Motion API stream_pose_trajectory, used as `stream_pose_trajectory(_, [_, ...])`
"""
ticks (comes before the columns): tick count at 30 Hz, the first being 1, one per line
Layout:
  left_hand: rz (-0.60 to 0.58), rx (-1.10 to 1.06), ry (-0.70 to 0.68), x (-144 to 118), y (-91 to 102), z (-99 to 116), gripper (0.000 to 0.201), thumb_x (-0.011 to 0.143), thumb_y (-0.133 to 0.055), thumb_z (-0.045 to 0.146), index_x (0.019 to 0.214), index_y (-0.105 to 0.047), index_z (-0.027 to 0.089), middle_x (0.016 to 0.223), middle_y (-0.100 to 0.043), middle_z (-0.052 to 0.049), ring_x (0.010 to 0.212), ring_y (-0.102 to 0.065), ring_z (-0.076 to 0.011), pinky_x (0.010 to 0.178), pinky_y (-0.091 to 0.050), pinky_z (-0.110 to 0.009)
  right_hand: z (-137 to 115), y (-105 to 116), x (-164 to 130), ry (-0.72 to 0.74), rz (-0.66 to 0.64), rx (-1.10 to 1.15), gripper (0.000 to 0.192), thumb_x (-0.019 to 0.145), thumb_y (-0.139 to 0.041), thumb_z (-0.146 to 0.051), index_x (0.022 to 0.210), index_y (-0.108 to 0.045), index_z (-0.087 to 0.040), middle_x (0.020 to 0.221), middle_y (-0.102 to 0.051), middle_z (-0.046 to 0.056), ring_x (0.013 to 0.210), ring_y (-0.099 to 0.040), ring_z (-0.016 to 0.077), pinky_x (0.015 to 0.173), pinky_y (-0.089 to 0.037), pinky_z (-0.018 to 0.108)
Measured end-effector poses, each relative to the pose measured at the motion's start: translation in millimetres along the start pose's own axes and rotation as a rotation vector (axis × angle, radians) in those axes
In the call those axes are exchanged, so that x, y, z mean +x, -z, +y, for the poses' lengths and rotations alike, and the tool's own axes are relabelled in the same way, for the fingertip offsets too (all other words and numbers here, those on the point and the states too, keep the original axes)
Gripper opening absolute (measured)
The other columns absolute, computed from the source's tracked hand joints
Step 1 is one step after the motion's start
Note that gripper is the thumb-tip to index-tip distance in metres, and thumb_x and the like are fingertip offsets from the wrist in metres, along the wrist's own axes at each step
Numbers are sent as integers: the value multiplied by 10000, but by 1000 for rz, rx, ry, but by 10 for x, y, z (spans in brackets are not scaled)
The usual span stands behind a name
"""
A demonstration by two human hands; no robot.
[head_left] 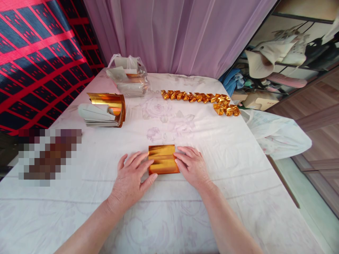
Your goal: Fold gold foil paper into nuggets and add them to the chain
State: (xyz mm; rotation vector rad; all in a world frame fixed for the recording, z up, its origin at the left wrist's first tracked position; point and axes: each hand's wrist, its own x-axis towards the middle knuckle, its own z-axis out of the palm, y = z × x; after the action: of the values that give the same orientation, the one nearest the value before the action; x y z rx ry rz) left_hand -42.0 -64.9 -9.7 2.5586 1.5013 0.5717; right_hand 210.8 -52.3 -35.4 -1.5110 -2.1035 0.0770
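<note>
Either side of a small, shiny gold foil rectangle (162,167), two bare hands are doing some pretty fiddly work. The left hand (130,179) is lying open and a bit spread, fingertips touching the foil's left edge, thumb by its near left corner. The right hand (192,167) is resting open too, fingers loosely curved, tips touching the right edge. The foil's lying on a white, faintly flowered tablecloth (225,208), a band running across its middle. Beyond the foil to the left, a stack of grey-white paper sheets (102,123) is sitting beside a curled gold sheet (106,99). Farther beyond the foil, a clear plastic bag (129,86) is holding pale sheets. Beyond it to the right, a line of chunky, faceted gold foil pieces (196,97) is gleaming away.
</note>
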Motion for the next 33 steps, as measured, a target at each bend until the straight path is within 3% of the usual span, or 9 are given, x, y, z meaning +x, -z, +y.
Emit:
stream_pose_trajectory(3, [2, 19, 1, -2, 8, 34, 368, 933, -524, 458, 1159, -698, 227, 1386, -597, -99, 1304, -496, -342, 1138, -257, -575, -8, 6, 1, -7, -11, -6, 237, 926, -553, -240, 1049, -753, -277, 1197, -694, 53, 1120, -589, 242, 918, -483, 417])
stream_pose_trajectory(8, [-43, -30, -86, -2, -34, 47, 408, 956, -500, 473, 1236, -659, 222, 1287, -678, -76, 1281, -524, -330, 1147, -226, -578, -25, 14, 3, -8, -9, -5, 230, 928, -552, -239, 1038, -752, -268, 1190, -699, 58, 1110, -596, 252, 908, -489, 437])
stream_pose_trajectory(12, [-43, -47, -81, -4, -66, 34, 396, 954, -519, 459, 1241, -651, 220, 1275, -690, -62, 1268, -539, -329, 1136, -228, -574, -36, 20, 2, -13, -12, 5, 236, 925, -550, -235, 1056, -743, -273, 1192, -699, 59, 1114, -598, 251, 910, -495, 439])
stream_pose_trajectory(19, [-36, -46, -71, 5, -58, 8, 352, 952, -528, 411, 1226, -663, 236, 1255, -700, -53, 1247, -560, -321, 1119, -258, -574, -8, 94, 27, 67, 51, 252, 281, 887, -506, -105, 1004, -722, -239, 1096, -735, 51, 1045, -643, 205, 913, -522, 386])
stream_pose_trajectory(23, [-31, -52, -65, 8, -63, 3, 341, 959, -518, 401, 1218, -663, 233, 1253, -702, -49, 1247, -560, -319, 1113, -260, -568, -5, 178, 35, 103, -26, 386, 246, 900, -522, -131, 1012, -712, -241, 1024, -753, 37, 979, -664, 188, 898, -529, 379])
stream_pose_trajectory(26, [-32, -51, -63, 10, -64, 8, 332, 962, -513, 388, 1213, -663, 231, 1254, -702, -48, 1242, -561, -318, 1109, -261, -568, -22, 246, 32, 108, -136, 368, 188, 901, -608, -265, 1058, -709, -247, 1088, -741, 58, 1057, -647, 223, 947, -503, 430])
stream_pose_trajectory(28, [-36, -48, -62, 9, -63, 10, 330, 962, -510, 387, 1211, -664, 233, 1259, -698, -50, 1238, -562, -315, 1108, -263, -569, -27, 276, 30, 125, -197, 339, 248, 872, -668, -349, 1097, -702, -252, 1146, -722, 73, 1110, -626, 243, 969, -488, 455])
stream_pose_trajectory(31, [-35, -54, -57, 8, -67, 7, 331, 971, -497, 394, 1213, -661, 241, 1257, -700, -46, 1240, -560, -306, 1111, -262, -563, -15, 272, 25, 145, -222, 317, 282, 834, -726, -393, 1080, -712, -256, 1175, -708, 74, 1130, -613, 249, 978, -480, 466])
stream_pose_trajectory(33, [-28, -62, -53, 10, -72, 3, 327, 974, -491, 397, 1214, -660, 253, 1250, -704, -42, 1244, -559, -299, 1114, -263, -556, 1, 239, 22, 144, -204, 305, 162, 851, -714, -350, 989, -737, -269, 1144, -719, 58, 1108, -623, 239, 964, -484, 459])
